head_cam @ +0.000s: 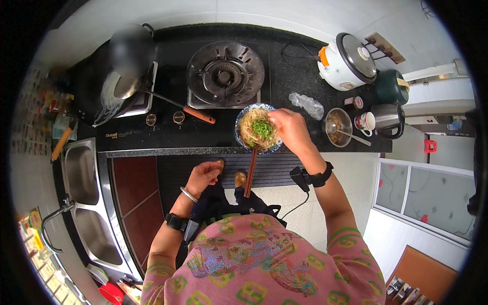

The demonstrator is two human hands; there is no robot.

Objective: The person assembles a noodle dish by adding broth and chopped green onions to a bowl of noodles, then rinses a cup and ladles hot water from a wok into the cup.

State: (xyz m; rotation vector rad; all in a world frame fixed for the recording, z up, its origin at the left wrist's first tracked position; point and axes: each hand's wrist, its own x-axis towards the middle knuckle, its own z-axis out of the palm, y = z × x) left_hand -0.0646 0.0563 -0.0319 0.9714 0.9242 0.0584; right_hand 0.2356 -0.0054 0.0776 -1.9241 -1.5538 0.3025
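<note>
A blue-and-white patterned bowl of noodles stands at the counter's front edge, with chopped green onion on the noodles. A pair of brown chopsticks leans in the bowl, the long ends sticking out over the edge towards me. My right hand is at the bowl's right side, its fingertips over the green onion and noodles; whether anything is between them cannot be told. My left hand hangs in front of the counter, left of the chopsticks, fingers curled, touching nothing I can see.
A gas burner lies behind the bowl. At left are a wok, a ladle and a double sink. To the right stand a crumpled plastic bag, a steel bowl with a spoon, a mug, a kettle and a rice cooker.
</note>
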